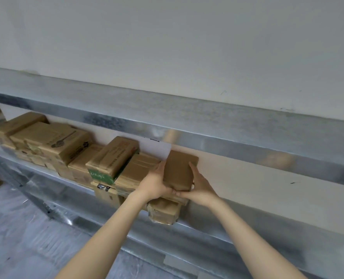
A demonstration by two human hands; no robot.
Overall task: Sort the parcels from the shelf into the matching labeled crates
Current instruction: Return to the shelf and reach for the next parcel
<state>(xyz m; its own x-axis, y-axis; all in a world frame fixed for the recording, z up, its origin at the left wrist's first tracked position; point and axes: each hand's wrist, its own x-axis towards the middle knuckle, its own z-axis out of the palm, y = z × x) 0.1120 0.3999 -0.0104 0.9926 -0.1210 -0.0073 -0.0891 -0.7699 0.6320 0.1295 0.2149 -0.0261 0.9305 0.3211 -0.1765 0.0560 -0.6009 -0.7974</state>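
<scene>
Two hands clasp a brown parcel [180, 170] on the shelf [257, 190].

The parcel is a flat, round-cornered block in smooth brown wrapping, lying atop the right end of the stacked boxes [52, 141]. The left hand [157, 182] grips its left side and the right hand [199, 186] its right, thumbs meeting at the near end. The boxes to the left are taped, creased cardboard. The shelf board is pale and matte, edged by a mottled steel beam [227, 125].

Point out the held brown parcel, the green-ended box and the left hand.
brown parcel [180, 170]: head view, top face.
green-ended box [101, 175]: head view, green front end.
left hand [156, 183]: head view, back of hand.
</scene>
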